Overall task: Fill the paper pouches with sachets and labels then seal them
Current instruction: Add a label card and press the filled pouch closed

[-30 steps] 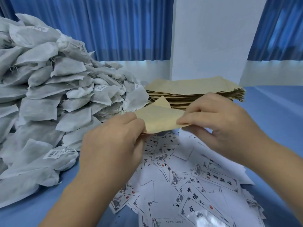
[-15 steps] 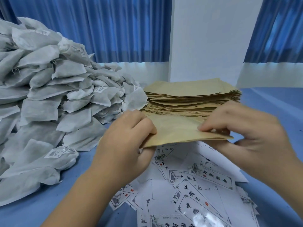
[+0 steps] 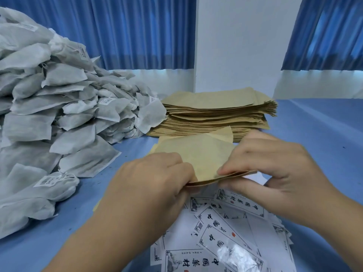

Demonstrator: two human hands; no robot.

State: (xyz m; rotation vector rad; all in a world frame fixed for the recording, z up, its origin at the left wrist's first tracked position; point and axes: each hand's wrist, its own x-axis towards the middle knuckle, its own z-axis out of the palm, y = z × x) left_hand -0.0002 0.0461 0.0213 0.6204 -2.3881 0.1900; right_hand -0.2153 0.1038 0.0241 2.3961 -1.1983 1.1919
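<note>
A tan paper pouch (image 3: 198, 152) is held flat just above the blue table, its near edge toward me. My left hand (image 3: 155, 179) pinches that edge on the left. My right hand (image 3: 273, 163) pinches it on the right, thumb and fingers at the mouth. A tall stack of tan pouches (image 3: 214, 112) lies behind. A big heap of grey-white sachets (image 3: 59, 114) fills the left side. White printed labels (image 3: 225, 232) are spread under and in front of my hands.
The blue table (image 3: 318, 130) stretches to the right. A white pillar (image 3: 241, 42) and blue curtains (image 3: 127, 30) stand behind the stack. One sachet with a barcode tag (image 3: 51, 185) lies close to my left forearm.
The pouch came off the stack and down toward me, turning flatter. Both hands slid to its near edge, closer together over the labels.
</note>
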